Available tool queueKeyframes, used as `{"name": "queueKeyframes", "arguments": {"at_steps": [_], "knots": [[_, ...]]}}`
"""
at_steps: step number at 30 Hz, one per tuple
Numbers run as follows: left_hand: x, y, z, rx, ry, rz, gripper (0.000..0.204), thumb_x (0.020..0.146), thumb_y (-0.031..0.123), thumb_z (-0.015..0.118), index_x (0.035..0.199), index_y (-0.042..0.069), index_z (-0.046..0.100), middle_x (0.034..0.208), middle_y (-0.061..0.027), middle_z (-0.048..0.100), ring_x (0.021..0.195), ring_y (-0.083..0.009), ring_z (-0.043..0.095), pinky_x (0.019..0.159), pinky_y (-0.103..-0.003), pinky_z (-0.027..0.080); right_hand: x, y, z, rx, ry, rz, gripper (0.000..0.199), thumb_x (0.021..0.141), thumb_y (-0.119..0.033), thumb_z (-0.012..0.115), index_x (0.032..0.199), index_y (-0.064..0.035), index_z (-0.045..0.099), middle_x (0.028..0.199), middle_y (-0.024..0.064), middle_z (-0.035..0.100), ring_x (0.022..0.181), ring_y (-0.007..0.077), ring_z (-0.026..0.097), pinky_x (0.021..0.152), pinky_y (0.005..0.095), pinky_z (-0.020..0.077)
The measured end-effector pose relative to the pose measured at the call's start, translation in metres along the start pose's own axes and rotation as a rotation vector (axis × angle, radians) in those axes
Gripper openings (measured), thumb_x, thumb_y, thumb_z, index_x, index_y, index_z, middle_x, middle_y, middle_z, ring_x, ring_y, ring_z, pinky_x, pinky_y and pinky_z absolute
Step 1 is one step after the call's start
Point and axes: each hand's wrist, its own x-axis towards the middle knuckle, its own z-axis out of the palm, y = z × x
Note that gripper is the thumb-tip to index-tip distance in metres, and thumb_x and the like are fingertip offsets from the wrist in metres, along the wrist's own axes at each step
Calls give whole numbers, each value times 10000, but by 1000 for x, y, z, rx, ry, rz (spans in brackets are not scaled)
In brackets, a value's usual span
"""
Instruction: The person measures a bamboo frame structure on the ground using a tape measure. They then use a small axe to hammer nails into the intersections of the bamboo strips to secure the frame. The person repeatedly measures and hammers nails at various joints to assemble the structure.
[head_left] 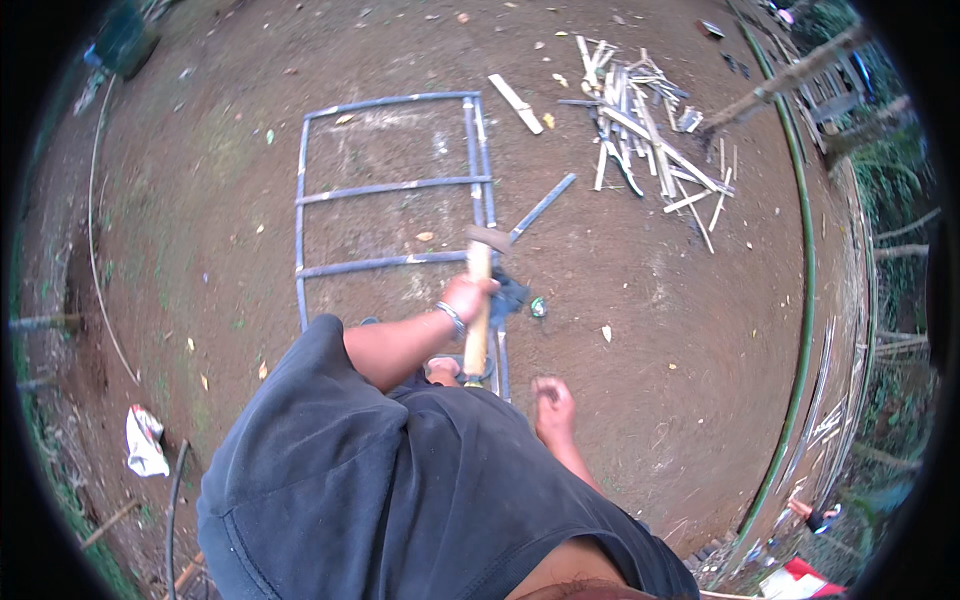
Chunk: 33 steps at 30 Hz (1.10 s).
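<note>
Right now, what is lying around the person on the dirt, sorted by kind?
Hammer in the left hand: 1
Blue pole frame: 1
Loose blue pole: 1
Pile of split sticks: 1
White cloth: 1
Long green hose: 1
Total: 6

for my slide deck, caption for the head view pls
Left hand grips a wooden-handled hammer over a bamboo frame on bare dirt; right hand hangs free.

Your left hand (468,298) grips a wooden-handled hammer (479,300) above the blue-grey bamboo frame (385,187) on bare dirt ground (640,290); your right hand (552,402) hangs loosely closed, empty.
</note>
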Motion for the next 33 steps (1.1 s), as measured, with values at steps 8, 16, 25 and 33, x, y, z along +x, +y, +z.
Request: {"name": "queueKeyframes", "arguments": {"at_steps": [8, 16, 25, 33], "knots": [[112, -12, -140, 681, 479, -121, 478, 819, 385, 625, 1046, -20, 742, 1034, -233, 737, 998, -371, 719, 862, -455, 552, -173, 252, -260, -341, 148, 697, 90, 940, -111, 603, 900, -57, 663, 782, 23, 640, 694, 122, 562, 617, 307, 460], [64, -79, -158, 767, 593, -579, 497, 845, 307, 554, 1189, -21, 700, 1273, -228, 662, 1245, -348, 612, 1049, -432, 469, -101, 180, -282, -173, 151, 777, 112, 955, -156, 615, 946, -59, 668, 793, 18, 647, 689, 122, 562, 615, 303, 459], [100, -99, -25, 571, 507, -610, 517, 798, 405, 643, 1105, 0, 735, 1204, -228, 691, 1182, -351, 645, 1001, -431, 495, 156, 61, -352, -192, 10, 533, 156, 973, -207, 627, 999, -60, 674, 806, 11, 654, 683, 122, 563, 613, 299, 457], [133, -26, 53, 397, 482, -417, 469, 762, 379, 738, 1035, -2, 745, 1048, -262, 721, 1006, -402, 698, 898, -448, 530, 369, -15, -396, -509, -242, 484, 278, 965, -247, 680, 1112, -11, 671, 964, 66, 709, 875, 138, 644, 763, 302, 518]]}}
